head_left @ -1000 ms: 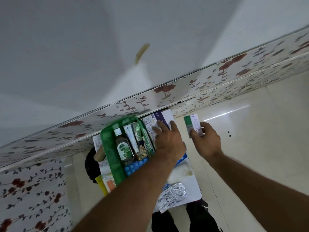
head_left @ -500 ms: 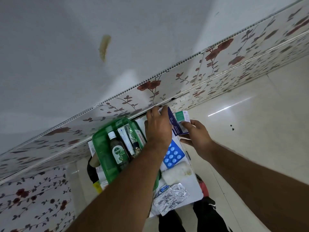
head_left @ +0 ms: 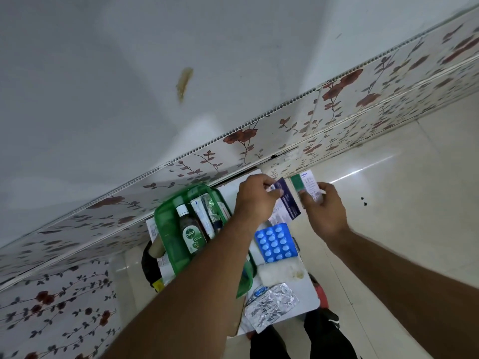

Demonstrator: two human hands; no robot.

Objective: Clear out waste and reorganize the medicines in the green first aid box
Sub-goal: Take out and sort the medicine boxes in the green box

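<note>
The green first aid box stands open on a small white table against the wall. Inside it lie a Dettol bottle, a white tube and a foil strip. My left hand grips a purple medicine carton just right of the box. My right hand holds a small green-and-white carton beside the purple one. A blue blister pack and a crumpled silver foil strip lie on the table below my hands.
Papers and a leaflet stick out from under the box. A floral wall panel runs right behind the table. Glossy floor tiles spread to the right. My dark trouser legs are below the table edge.
My left hand moved right off the box and took hold of the purple carton. My right hand kept the green-and-white carton, shifting it slightly. The blue blister pack came into full view.
</note>
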